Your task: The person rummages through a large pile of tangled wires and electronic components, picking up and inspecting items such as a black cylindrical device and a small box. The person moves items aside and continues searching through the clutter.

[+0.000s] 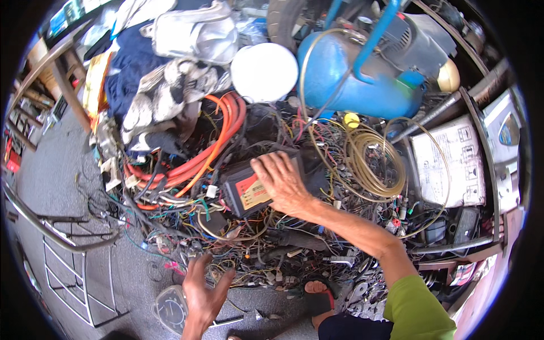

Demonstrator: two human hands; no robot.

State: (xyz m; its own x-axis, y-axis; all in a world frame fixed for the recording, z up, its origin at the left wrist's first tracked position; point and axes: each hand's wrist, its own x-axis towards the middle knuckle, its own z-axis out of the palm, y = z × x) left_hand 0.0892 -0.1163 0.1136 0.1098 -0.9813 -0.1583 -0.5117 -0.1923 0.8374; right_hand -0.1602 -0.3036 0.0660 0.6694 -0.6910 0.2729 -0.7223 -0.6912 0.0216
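Note:
My right hand [282,182] lies on the top of a dark plastic case [231,187] with a red and beige label, its fingers draped over the lid. The case sits tilted on a large heap of tangled wires and connectors [297,250]. Near the lower left of the heap my left hand [207,284] hangs in the air, fingers apart, nothing in it. Beneath it, a clear-covered round gauge [171,310] lies on the floor. Orange-red hoses [212,144] curve left of the case, and a coil of clear yellowish tubing [374,165] lies to its right.
A blue compressor tank [357,80] and a white round object [264,72] stand behind the heap. Stained cloth [157,97] lies at the back left. A metal wire rack [80,284] stands at left. A white printed package [448,163] is at right. My sandalled foot [318,297] is at the heap's edge.

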